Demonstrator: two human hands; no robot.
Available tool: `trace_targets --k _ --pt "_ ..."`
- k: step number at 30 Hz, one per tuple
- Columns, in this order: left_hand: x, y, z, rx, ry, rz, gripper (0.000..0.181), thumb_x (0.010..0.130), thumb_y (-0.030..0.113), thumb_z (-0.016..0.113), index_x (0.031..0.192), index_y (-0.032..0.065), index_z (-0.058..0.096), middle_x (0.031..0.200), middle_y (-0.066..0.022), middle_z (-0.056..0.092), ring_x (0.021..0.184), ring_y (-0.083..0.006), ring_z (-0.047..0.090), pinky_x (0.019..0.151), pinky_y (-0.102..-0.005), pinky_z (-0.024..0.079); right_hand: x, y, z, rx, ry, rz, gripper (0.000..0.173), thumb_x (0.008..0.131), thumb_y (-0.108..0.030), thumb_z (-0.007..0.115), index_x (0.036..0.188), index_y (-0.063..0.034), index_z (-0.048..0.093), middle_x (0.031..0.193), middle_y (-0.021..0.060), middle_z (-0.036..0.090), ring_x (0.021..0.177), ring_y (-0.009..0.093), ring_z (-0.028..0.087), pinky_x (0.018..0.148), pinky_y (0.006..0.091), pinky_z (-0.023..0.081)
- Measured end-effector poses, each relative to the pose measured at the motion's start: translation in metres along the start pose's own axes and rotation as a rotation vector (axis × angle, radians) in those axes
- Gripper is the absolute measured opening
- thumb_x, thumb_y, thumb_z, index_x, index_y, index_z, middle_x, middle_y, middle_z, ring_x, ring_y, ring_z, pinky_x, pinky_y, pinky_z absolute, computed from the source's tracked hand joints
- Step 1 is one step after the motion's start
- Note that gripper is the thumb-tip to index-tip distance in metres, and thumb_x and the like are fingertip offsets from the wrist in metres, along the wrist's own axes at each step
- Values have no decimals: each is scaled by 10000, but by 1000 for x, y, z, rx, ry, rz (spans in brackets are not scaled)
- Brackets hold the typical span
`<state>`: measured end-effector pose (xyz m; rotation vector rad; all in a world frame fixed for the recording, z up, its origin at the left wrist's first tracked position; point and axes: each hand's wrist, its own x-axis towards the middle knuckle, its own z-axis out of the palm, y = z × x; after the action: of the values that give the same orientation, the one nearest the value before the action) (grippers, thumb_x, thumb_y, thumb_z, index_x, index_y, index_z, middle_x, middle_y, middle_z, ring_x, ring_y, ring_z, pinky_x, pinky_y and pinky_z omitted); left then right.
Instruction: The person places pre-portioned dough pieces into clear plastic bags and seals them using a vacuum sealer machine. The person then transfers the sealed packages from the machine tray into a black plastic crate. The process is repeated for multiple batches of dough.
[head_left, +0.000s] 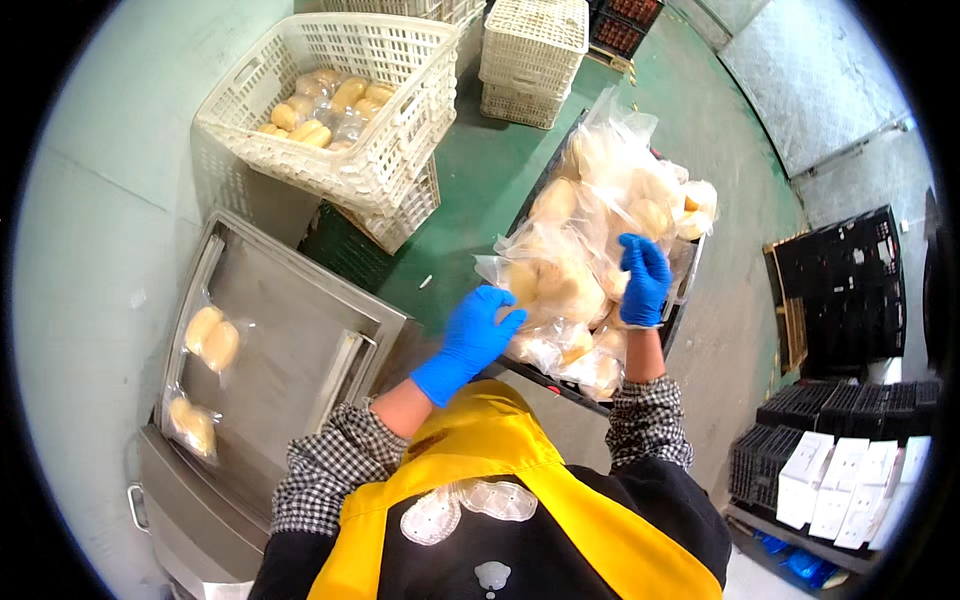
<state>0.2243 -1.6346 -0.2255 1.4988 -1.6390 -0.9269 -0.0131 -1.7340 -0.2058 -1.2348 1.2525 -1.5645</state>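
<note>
Below me stands a dark crate (599, 407) heaped with clear plastic bags of pale yellow, oval peeled produce, perhaps potatoes. My left hand (476, 337), in a blue glove, is at the near left side of the heap. Its thumb and fingers are apart with nothing between them, close to a large filled bag (551, 285). Over the right side of the heap is my right hand (645, 281), also gloved in blue, with bent fingers drawn together. Whether it pinches any plastic cannot be made out. Farther off, another bag (619, 135) has its loose top standing up.
At left, a stainless steel machine (277, 330) bears two clear packs of the produce (214, 337). Stacked white plastic crates (420, 112) beyond it hold more packs. White crates (534, 67) stand farther back. Black crates (840, 292) and white boxes (840, 487) are on the right.
</note>
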Motion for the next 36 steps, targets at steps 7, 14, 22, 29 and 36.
trace_targets --k 7,14,22,29,36 --pt "0 -10 -39 171 119 34 358 760 217 707 1027 25 563 1008 -143 584 923 -282 579 808 -360 467 22 -10 -19 -300 -233 8 145 841 -135 636 923 -15 634 856 41 638 737 87 561 663 210 444" --pt "-57 -44 -65 -2 190 -199 378 769 233 694 1060 27 570 1020 -142 599 941 -285 588 804 -359 474 -17 76 39 -866 -194 -311 477 702 -209 743 1114 -21 592 977 158 636 902 322 593 838 381 454" --pt "-109 -35 -133 -413 464 -220 235 822 148 658 1034 57 614 966 -78 637 853 -152 600 759 -284 482 -30 -29 -1 -357 -398 2 199 784 24 607 974 11 665 953 89 669 876 162 616 832 296 477" --pt "-153 -50 -142 -261 457 -298 222 825 232 641 947 46 623 933 -139 638 836 -262 626 742 -329 490 47 8 -42 -504 -300 124 184 869 -98 582 973 33 660 926 78 665 847 121 591 761 263 477" --pt "-243 -71 -162 -271 503 -543 280 869 275 594 1016 38 618 985 -124 643 885 -208 619 778 -318 490 -52 -120 84 -972 -945 -666 180 814 8 546 942 15 672 958 120 670 891 244 627 821 331 476"
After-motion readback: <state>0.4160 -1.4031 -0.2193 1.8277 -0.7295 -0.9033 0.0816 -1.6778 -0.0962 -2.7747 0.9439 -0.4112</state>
